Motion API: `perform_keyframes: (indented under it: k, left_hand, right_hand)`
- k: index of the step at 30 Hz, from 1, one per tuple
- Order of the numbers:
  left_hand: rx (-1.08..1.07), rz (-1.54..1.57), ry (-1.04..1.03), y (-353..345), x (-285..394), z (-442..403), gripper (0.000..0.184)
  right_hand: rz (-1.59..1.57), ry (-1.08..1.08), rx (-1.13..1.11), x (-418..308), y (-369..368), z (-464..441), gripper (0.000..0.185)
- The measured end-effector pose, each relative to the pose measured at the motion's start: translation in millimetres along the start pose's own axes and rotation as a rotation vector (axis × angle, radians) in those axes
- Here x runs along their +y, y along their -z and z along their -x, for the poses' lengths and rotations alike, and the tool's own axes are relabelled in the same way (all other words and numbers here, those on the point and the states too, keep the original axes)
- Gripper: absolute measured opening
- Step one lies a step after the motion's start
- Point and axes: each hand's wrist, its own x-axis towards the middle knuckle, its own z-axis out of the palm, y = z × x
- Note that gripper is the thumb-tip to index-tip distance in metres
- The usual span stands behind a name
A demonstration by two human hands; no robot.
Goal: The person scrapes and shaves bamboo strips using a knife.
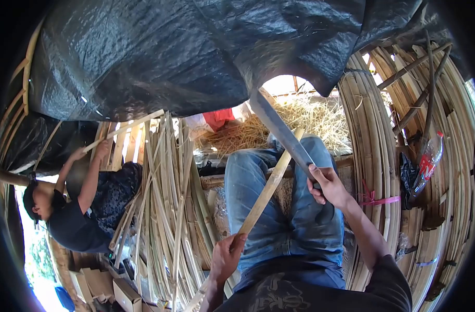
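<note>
A long flat bamboo strip [266,193] slants up across my lap, over my jeans. Near its lower part, my left hand [228,255] is closed around it. My right hand [326,185] grips the handle of a long dark machete [279,127], whose blade points up and to the left. The blade crosses the strip close to the strip's upper end, above my knees. Whether the edge touches the strip cannot be told.
Long bamboo strips [167,208] lie in a pile on the left, beside a seated co-worker [73,218] holding another strip. Bundled strips [370,135] stand at right with a plastic bottle [429,161]. Black sheeting [159,57] hangs overhead; shavings [313,117] lie ahead.
</note>
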Motion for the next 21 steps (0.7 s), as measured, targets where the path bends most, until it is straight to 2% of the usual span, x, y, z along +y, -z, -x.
perform_keyframes:
  k: [1, 4, 8, 11, 12, 17, 19, 21]
  left_hand:
    - [0.007, -0.012, -0.014, -0.6, 3.8, -3.4, 0.036]
    - [0.032, -0.038, -0.056, -4.1, 2.6, -10.9, 0.036]
    - [0.063, -0.015, -0.087, -3.0, 3.2, -10.5, 0.035]
    - [0.106, -0.087, -0.09, -1.0, 5.4, -7.9, 0.035]
    - [0.113, -0.088, -0.104, -0.8, 4.7, -9.7, 0.035]
    - [0.124, -0.125, -0.102, -2.7, -0.1, -5.7, 0.035]
    - [0.127, -0.145, -0.069, -3.9, 6.6, -0.4, 0.035]
    - [0.138, -0.168, -0.078, -3.9, 11.5, -7.0, 0.035]
  right_hand:
    - [-0.015, -0.015, 0.003, -2.1, -1.1, -0.9, 0.063]
    - [0.218, -0.028, -0.24, 3.0, -10.2, 7.8, 0.06]
    - [0.062, 0.002, -0.096, -7.4, -4.1, 2.3, 0.063]
    - [0.111, 0.014, -0.027, -9.5, -5.1, 2.7, 0.062]
    - [0.207, 0.007, -0.103, -4.7, -9.8, 5.2, 0.062]
    - [0.182, 0.04, -0.052, -3.6, -2.1, 2.4, 0.062]
    - [0.064, 0.002, 0.02, -2.7, -4.5, 0.3, 0.062]
    - [0.117, -0.043, -0.056, -6.7, -8.3, 6.3, 0.063]
